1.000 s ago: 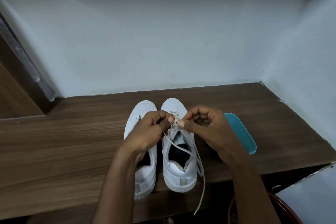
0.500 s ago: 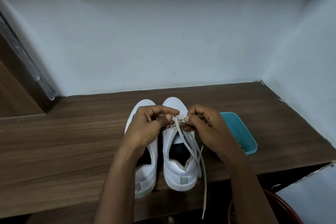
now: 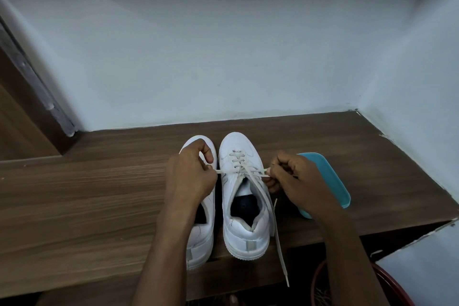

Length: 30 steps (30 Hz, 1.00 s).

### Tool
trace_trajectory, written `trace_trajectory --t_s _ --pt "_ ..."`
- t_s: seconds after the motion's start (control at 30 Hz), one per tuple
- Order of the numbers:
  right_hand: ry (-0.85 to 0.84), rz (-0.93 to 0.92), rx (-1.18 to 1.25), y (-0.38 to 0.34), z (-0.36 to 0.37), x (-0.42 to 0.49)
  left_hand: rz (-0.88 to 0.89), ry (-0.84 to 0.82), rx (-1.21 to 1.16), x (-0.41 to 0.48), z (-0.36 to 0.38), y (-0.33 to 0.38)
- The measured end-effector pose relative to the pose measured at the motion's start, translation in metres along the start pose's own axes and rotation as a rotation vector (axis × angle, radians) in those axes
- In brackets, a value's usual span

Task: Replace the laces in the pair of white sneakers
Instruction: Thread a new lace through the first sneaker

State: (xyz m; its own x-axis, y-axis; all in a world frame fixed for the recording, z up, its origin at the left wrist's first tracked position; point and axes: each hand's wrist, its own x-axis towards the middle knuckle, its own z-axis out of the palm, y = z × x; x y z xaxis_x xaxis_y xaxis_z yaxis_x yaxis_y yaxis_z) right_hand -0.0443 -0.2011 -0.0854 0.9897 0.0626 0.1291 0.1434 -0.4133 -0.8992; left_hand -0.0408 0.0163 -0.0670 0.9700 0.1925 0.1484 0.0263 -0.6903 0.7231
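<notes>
Head view: the right sneaker [image 3: 244,194] stands on the counter [image 3: 99,201]. Both hands, left hand [image 3: 190,176] and right hand [image 3: 295,179], have fingers pinched closed on the lace [image 3: 250,174], drawing it sideways. Pull evenly, keeping it flat through the eyelets.

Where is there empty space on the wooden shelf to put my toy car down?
The wooden shelf is bare left of the left sneaker, right out to the door frame. There is also a bare strip behind the toes, along the wall. It is crowded around the right sneaker, where both hands pull the lace, and the teal tray sits alongside.
</notes>
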Motion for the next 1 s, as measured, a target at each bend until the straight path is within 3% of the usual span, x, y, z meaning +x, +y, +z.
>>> trace_trajectory --t_s 0.43,0.63,0.73,0.83,1.0 --pt "0.058 0.011 -0.038 0.001 0.003 -0.003 -0.015 0.059 0.031 0.001 0.004 -0.003" --pt "0.054 0.114 0.107 0.000 -0.004 -0.003 0.167 -0.162 0.049 0.007 -0.003 -0.015" --pt "0.069 0.119 0.156 -0.009 -0.004 -0.004 0.250 -0.119 0.031 0.009 -0.001 -0.013" --pt "-0.027 0.052 0.009 -0.015 0.000 -0.004 0.348 -0.077 0.001 0.009 0.000 -0.011" --pt "-0.119 -0.014 -0.138 -0.018 0.003 -0.003 0.401 -0.160 -0.021 0.009 0.006 -0.008"
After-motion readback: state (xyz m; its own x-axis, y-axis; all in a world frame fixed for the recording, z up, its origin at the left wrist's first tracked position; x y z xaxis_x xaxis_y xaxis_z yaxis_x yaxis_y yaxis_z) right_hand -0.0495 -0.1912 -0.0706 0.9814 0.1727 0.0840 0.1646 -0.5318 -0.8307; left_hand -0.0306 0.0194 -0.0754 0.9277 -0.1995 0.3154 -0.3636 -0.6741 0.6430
